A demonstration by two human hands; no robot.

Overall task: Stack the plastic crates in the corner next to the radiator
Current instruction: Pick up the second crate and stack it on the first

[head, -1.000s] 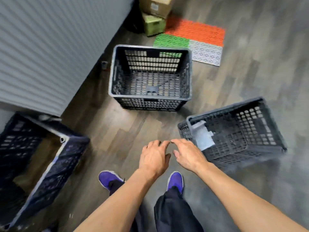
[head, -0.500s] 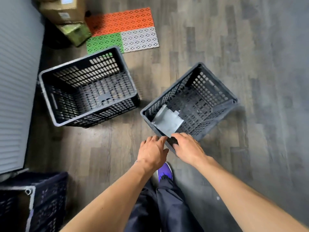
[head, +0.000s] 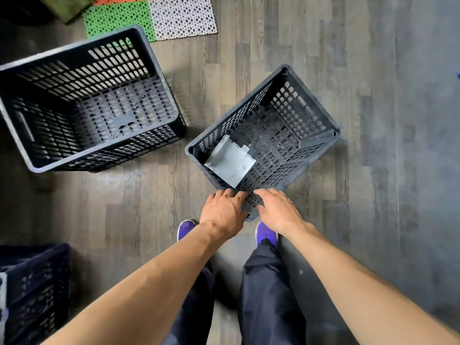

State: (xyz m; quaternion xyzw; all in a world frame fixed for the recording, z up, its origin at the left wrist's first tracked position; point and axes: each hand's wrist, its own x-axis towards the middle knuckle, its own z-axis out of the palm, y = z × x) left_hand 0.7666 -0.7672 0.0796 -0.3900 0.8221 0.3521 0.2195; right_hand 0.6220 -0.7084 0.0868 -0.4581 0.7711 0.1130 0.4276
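Observation:
A small dark plastic crate stands on the wooden floor, turned corner-on to me, with a grey sheet lying inside. My left hand and my right hand are at its near corner, fingers spread and fingertips resting on the rim, closed on nothing. A larger dark crate stands upright and empty to the left. Part of a third dark crate shows at the bottom left edge. The radiator is out of view.
Green and white perforated floor mats lie at the top, with an olive box beside them. My purple shoes stand just behind the small crate. Bare wooden floor stretches to the right.
The view has swung away from the radiator, which has left the frame. My hands have come down onto the near corner of the small crate, which now lies closer below me.

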